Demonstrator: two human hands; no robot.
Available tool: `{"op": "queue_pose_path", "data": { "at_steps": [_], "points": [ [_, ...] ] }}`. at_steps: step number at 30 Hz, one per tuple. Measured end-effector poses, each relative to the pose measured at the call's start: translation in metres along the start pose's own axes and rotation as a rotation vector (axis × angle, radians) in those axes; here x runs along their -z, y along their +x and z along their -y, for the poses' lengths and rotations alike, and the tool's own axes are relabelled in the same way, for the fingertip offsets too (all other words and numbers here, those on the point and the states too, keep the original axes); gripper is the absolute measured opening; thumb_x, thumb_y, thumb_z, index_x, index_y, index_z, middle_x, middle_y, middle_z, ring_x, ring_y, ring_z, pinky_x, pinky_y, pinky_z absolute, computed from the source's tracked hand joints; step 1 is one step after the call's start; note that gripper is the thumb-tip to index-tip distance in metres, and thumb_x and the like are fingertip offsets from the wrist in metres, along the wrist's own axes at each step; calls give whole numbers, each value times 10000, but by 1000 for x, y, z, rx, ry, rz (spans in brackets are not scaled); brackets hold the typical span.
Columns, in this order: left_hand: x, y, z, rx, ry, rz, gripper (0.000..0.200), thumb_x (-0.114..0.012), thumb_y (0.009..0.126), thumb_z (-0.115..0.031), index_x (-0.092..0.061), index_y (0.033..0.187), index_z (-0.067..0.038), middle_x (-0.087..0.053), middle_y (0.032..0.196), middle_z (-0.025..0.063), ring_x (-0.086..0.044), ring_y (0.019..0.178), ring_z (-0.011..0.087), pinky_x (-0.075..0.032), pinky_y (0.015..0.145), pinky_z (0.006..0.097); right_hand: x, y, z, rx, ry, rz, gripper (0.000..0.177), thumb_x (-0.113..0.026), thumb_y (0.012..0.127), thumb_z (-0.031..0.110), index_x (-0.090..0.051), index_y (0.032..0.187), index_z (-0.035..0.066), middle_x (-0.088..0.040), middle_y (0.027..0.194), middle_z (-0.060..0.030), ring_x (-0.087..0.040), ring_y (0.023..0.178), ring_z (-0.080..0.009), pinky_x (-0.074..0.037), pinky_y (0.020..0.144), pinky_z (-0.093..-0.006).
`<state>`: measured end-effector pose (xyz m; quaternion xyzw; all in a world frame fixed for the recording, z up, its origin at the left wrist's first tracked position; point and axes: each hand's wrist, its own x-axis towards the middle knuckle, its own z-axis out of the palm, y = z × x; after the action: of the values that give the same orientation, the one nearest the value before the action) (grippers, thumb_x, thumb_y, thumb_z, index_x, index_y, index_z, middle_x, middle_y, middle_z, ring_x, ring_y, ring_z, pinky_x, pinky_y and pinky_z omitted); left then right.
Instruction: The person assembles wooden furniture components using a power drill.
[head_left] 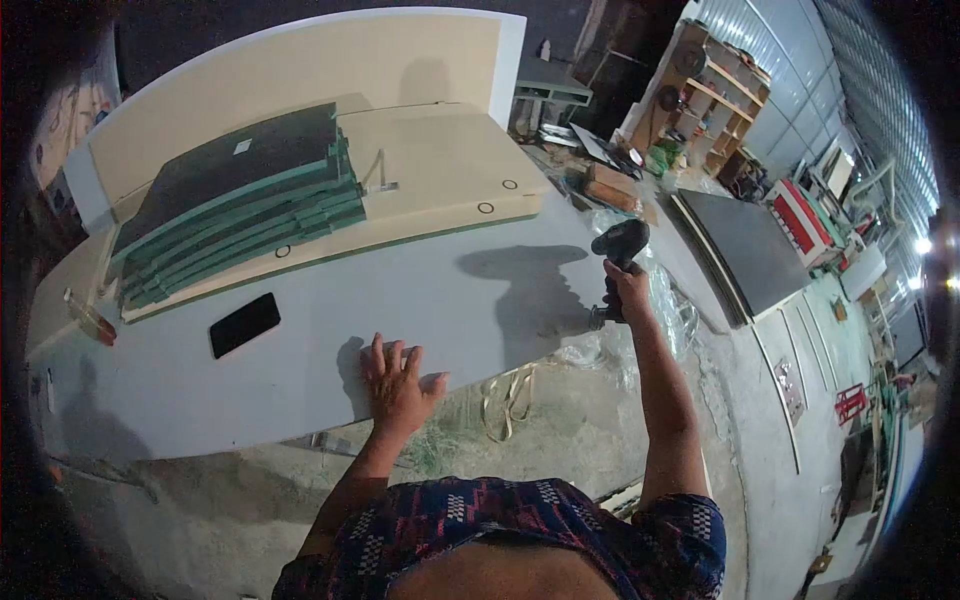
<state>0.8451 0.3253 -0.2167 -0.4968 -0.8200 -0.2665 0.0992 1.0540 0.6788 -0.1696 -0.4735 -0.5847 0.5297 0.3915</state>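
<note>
My right hand (630,292) is wrapped round the grip of a dark cordless drill (622,240) at the right end of a large light-grey panel (450,290). The drill's base is close to the panel's edge. Near the panel's front edge, my left hand (398,388) lies on the surface with its fingers spread, holding nothing. A black phone (245,325) rests on the panel to the left of that hand. Behind it, stacked dark boards with green edges (240,200) lie on a cream panel (440,150).
A hammer-like tool (90,318) lies at the far left. Clear plastic wrap (665,310) hangs beside the panel's right end. Farther right are a stack of dark sheets (745,250) and thin strips on the floor. Wooden shelving (715,95) stands at the back right.
</note>
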Motion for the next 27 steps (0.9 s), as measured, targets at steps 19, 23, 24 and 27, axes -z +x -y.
{"op": "queue_pose_path", "data": {
  "at_steps": [19,23,24,27],
  "points": [
    [2,1,-2,55,-26,88,566,-626,727,-421,-489,1142,-62,-390,1205,154,-256,1229,416,-186,978,627,-13,15,-1,-49,-80,33,276,-682,754,259,-544,844,38,-477,632,-10,-463,454,-116,-446,375,-276],
    [-1,0,-4,73,-6,107,564,-613,741,-422,-471,1162,-74,-385,1217,151,-261,1230,419,-196,961,638,-14,14,0,-46,-72,42,291,-689,745,265,-545,847,35,-483,634,-11,-468,455,-115,-437,367,-276],
    [-2,-1,-4,81,-3,105,562,-610,744,-422,-469,1164,-76,-386,1218,151,-265,1228,420,-197,957,641,-16,13,0,-45,-64,46,292,-691,743,266,-545,846,35,-483,633,-10,-468,455,-114,-435,365,-275],
    [4,-2,-6,78,3,143,567,-601,751,-428,-463,1173,-76,-379,1232,158,-278,1218,427,-203,945,649,-22,16,-2,-46,-21,61,280,-688,746,261,-544,834,37,-480,621,-9,-465,447,-111,-432,362,-277]
  ]
}}
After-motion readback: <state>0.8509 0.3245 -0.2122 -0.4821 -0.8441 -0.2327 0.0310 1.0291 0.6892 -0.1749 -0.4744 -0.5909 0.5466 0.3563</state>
